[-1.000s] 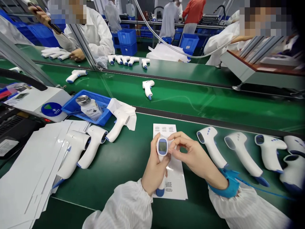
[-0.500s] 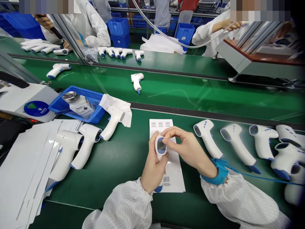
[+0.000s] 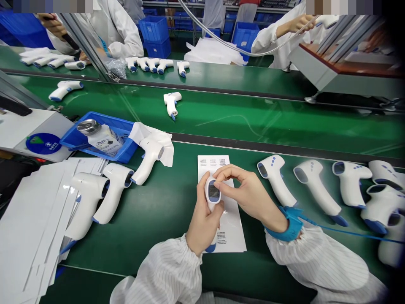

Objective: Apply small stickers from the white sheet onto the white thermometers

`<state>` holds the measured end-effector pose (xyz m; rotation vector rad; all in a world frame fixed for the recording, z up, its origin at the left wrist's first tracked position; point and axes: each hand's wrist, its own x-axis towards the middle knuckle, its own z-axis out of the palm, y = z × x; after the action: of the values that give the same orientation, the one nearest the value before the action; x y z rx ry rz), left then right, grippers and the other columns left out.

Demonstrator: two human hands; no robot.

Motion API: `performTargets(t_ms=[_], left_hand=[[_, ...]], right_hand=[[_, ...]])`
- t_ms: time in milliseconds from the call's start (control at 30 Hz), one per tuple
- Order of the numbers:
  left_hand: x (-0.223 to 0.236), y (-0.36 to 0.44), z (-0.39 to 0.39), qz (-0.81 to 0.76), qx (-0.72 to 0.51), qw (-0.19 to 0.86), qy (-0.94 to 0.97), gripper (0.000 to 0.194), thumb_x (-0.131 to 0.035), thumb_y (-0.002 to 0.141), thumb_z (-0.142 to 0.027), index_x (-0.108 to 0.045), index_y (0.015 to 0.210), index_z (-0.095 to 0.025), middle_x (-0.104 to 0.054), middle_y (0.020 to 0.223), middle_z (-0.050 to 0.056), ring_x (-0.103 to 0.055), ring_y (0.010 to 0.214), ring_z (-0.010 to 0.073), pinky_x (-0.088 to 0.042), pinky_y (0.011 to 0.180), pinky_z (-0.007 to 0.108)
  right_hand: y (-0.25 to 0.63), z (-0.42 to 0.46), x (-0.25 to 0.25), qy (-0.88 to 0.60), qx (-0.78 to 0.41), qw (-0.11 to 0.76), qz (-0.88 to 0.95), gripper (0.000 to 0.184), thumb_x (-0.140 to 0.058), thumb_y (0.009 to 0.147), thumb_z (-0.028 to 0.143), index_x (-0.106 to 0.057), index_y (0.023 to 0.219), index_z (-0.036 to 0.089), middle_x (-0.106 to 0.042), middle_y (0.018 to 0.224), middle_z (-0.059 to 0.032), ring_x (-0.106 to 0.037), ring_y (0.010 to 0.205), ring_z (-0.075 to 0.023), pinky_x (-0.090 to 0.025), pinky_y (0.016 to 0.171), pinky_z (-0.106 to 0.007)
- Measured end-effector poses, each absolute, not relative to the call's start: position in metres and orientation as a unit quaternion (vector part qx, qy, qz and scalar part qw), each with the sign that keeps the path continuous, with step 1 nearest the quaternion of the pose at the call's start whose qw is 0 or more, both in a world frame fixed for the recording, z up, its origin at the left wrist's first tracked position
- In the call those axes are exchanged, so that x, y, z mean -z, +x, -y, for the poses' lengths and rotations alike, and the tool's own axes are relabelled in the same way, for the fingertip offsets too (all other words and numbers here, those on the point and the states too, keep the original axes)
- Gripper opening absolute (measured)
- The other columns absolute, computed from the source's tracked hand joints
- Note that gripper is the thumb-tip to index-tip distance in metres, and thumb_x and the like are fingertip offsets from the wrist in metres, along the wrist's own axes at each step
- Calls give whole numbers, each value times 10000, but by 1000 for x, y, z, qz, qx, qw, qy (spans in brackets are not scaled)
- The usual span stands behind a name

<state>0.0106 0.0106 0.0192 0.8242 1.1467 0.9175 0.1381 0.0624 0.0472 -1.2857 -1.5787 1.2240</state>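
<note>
left hand (image 3: 202,228) — thermometer (image 3: 208,189), right hand (image 3: 249,190) — its screen (image 3: 214,193)

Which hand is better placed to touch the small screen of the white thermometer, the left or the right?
Probably the right hand: its fingertips are right beside the screen of the white infrared thermometer. The left hand is wrapped around the thermometer, holding it.

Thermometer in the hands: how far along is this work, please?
Done, perhaps: the row of thermometers on the right. In hand: one thermometer in the left hand, right fingers at it, over a printed sheet. Left, perhaps: the three thermometers beside the paper stack.
</note>
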Motion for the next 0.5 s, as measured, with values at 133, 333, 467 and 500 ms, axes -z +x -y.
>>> performTargets(t_ms=[133,333,467,500], left_hand=[[-19,8,-9,-485,-420,682,352,720,-527,849,-130,-212,1448,-377,-458,1440,64,-472,506,35,-426,461,223],[-18,6,-8,-480,-426,696,322,613,-434,924,-292,-190,1483,-353,-523,1354,96,-479,472,40,-427,459,229],[-20,8,-9,-503,-410,692,315,608,-390,932,-307,-172,1499,-341,-600,1216,91,-456,438,46,-415,450,231],[-20,8,-9,-505,-410,691,316,609,-389,931,-308,-175,1500,-339,-615,1176,84,-455,439,53,-414,451,233]], right_hand=[[138,-63,-46,-498,-472,375,623,88,-641,785,169,-629,711,215,-674,903,-14,-620,922,-169,-469,869,-335],[138,-62,-46,-500,-477,373,619,87,-631,785,163,-629,719,219,-672,923,-16,-627,916,-177,-487,879,-352],[137,-63,-46,-506,-471,370,621,81,-627,779,169,-629,716,220,-675,913,-21,-633,915,-186,-494,874,-363],[137,-63,-46,-509,-467,370,621,78,-629,774,173,-627,710,218,-679,904,-23,-634,907,-187,-498,863,-361]])
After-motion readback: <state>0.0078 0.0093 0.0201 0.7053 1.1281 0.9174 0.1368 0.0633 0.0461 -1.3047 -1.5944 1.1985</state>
